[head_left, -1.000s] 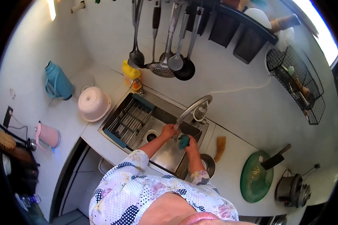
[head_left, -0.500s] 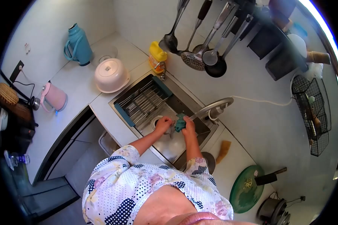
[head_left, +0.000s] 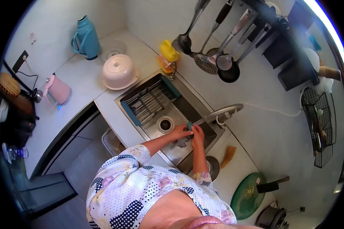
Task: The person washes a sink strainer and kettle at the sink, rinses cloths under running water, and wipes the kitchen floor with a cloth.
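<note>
My left hand (head_left: 180,132) and my right hand (head_left: 197,136) meet over the steel sink (head_left: 162,134), close by the faucet (head_left: 223,111). Both are closed on a bunched green cloth (head_left: 189,125), most of it hidden by the fingers. A crumpled grey cloth-like piece (head_left: 181,142) shows just below my left hand. To the left of my hands lies the round drain (head_left: 165,124) in the sink floor. A drying rack with teal ends (head_left: 150,102) spans the far side of the sink.
Behind the sink stand a yellow bottle (head_left: 167,57) and a pink lidded bowl (head_left: 119,72). Farther left are a blue thermos (head_left: 86,41) and a pink kettle (head_left: 58,90). Ladles (head_left: 228,71) hang overhead. At right lie a brush (head_left: 228,156), a green chopping board (head_left: 240,204) and a cleaver (head_left: 268,187).
My left hand has come right to join my right hand, and the green cloth is now bunched smaller between them. The drain shows fully. The whole view has shifted slightly.
</note>
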`<action>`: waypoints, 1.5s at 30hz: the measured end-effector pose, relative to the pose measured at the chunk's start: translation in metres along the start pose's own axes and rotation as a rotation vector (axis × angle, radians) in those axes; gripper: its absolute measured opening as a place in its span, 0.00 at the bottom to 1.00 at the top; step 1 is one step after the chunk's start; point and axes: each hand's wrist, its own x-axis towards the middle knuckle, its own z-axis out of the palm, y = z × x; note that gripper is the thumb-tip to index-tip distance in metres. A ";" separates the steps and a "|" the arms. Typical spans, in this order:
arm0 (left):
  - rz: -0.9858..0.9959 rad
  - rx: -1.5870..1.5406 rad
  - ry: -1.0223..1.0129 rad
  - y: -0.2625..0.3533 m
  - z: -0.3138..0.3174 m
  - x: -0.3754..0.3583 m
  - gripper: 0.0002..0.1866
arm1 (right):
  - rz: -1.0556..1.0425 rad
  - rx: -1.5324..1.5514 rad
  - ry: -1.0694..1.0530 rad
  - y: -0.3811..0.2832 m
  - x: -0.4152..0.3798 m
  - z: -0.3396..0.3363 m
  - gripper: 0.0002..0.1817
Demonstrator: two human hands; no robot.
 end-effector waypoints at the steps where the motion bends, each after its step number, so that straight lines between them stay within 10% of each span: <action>1: 0.004 0.035 -0.037 0.000 -0.002 0.002 0.15 | 0.016 0.042 -0.028 -0.004 -0.006 -0.003 0.17; 10: -0.044 -0.014 -0.020 0.007 -0.005 0.002 0.14 | 0.073 0.302 0.012 0.008 -0.004 -0.052 0.10; 16: -0.004 0.007 -0.006 0.016 -0.006 0.004 0.15 | 0.602 0.115 -0.029 -0.016 -0.029 -0.016 0.11; 23: 0.016 0.333 -0.041 -0.011 -0.013 0.008 0.12 | 0.111 0.147 -0.128 0.002 0.003 -0.016 0.13; 34: -0.043 0.110 -0.026 -0.004 -0.017 0.004 0.13 | 0.022 0.412 -0.154 -0.022 0.005 -0.013 0.10; 45: -0.073 0.123 0.023 0.009 -0.024 0.013 0.12 | -0.082 -0.218 0.009 -0.025 0.009 -0.021 0.11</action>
